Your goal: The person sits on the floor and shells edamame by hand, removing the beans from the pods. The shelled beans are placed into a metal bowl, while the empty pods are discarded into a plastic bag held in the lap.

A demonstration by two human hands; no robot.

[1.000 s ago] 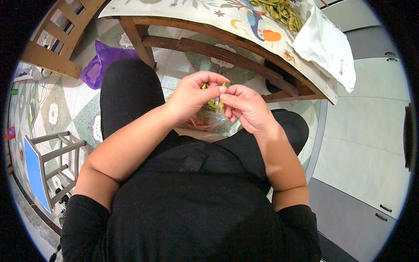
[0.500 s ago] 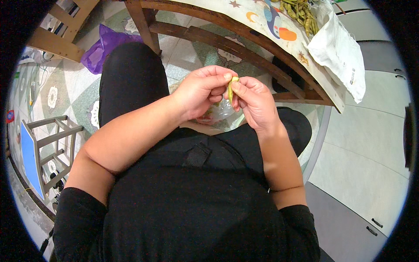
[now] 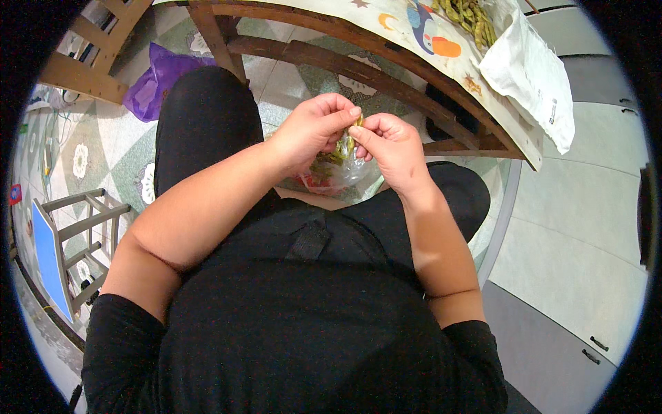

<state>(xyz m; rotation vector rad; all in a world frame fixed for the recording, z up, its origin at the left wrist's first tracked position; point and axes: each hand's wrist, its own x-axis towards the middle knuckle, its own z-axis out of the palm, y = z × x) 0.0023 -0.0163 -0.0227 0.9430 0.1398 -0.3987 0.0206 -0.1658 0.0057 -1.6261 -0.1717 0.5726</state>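
Between my fingertips, above my lap, is a slim yellow-green bean pod (image 3: 351,143). My left hand (image 3: 310,131) pinches near its upper end, thumb against the curled fingers. From the other side my right hand (image 3: 392,148) grips the same pod with thumb and forefinger. Fingers cover much of the pod, so I cannot see whether it is split. Below the hands, between my knees, sits a clear plastic bag (image 3: 341,181) with green and reddish bits in it, partly hidden by my left hand.
At the far right a table with a printed cover (image 3: 386,41) carries a heap of bean pods (image 3: 472,24) beside a white sack (image 3: 527,72). A purple plastic bag (image 3: 155,83) lies beyond my left knee. A blue-topped stool (image 3: 52,255) lies at the left; pale cabinets (image 3: 572,221) line the right.
Both hands have shifted slightly left and up, still holding the pod together. More of the clear bag and its green contents now shows beneath them.
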